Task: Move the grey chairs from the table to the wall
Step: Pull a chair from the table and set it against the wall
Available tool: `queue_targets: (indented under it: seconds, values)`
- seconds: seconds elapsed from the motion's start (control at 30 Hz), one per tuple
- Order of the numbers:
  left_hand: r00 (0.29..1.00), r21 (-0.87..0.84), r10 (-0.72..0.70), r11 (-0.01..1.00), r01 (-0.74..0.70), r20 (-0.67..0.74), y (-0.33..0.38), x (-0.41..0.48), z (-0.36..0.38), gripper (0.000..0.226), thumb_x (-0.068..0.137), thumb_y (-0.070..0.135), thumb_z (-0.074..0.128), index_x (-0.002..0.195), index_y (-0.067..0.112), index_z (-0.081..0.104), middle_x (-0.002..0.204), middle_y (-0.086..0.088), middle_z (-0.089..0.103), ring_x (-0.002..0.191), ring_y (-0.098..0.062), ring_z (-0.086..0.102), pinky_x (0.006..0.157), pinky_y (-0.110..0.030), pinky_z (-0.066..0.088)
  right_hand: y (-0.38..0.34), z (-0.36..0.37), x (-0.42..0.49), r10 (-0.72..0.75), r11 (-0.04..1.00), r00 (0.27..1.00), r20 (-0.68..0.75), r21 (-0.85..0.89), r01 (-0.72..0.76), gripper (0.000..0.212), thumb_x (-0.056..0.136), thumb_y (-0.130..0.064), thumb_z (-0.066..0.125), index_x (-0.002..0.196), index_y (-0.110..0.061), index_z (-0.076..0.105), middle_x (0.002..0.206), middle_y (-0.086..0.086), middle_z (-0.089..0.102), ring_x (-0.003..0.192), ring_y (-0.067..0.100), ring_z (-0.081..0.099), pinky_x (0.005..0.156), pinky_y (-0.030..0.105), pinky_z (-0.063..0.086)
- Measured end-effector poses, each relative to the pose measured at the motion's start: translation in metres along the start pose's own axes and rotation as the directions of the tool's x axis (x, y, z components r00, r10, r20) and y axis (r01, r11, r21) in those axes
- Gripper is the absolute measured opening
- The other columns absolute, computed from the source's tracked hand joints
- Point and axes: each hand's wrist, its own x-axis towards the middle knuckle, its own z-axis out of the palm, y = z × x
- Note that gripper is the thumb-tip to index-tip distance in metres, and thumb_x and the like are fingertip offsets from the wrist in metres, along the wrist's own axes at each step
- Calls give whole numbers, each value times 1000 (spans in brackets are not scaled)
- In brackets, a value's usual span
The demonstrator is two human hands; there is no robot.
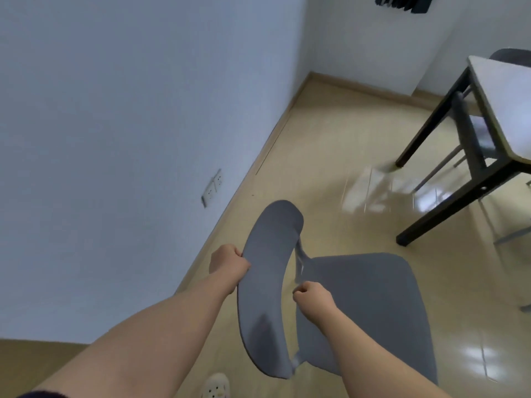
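Two bare hands, left (228, 264) and right (313, 297), clench the curved backrest of a grey fabric-padded chair (359, 305) on beige flooring near the white wall (129, 110). Black-legged, pale-topped table (508, 110) stands well apart.

Plain office-like room: bare wall (115, 96), table (505, 110), grey chairs (359, 305).

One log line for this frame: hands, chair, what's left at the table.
left hand: gripping backrest | right hand: gripping backrest | chair seat: near wall | second chair: under table
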Motion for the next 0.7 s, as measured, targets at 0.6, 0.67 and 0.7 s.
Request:
queue_targets:
  seconds: [0.6,0.67,0.7]
  values:
    - [975,54,35,998,-24,-218,-40,72,-175,28,77,1,65,61,15,47,79,-6,60,75,-27,55,63,-26,41,-156,81,7,-97,988,991,87,130,85,20,89,-5,35,89,-10,54,69,0,46,78,22,46,54,22,31]
    - [972,78,46,997,-28,-232,-39,74,-183,28,77,1,65,60,15,47,82,-9,63,76,-28,58,63,-26,42,-160,83,8,-95,986,991,96,146,80,20,89,-6,36,88,-12,55,71,0,48,79,23,46,53,21,30]
    - [968,95,46,995,-23,-247,-39,76,-190,28,77,2,66,60,15,48,86,-11,66,81,-29,61,67,-28,46,-162,85,9,-95,986,990,100,149,79,20,89,-7,36,88,-12,55,73,1,48,79,23,44,54,22,30]
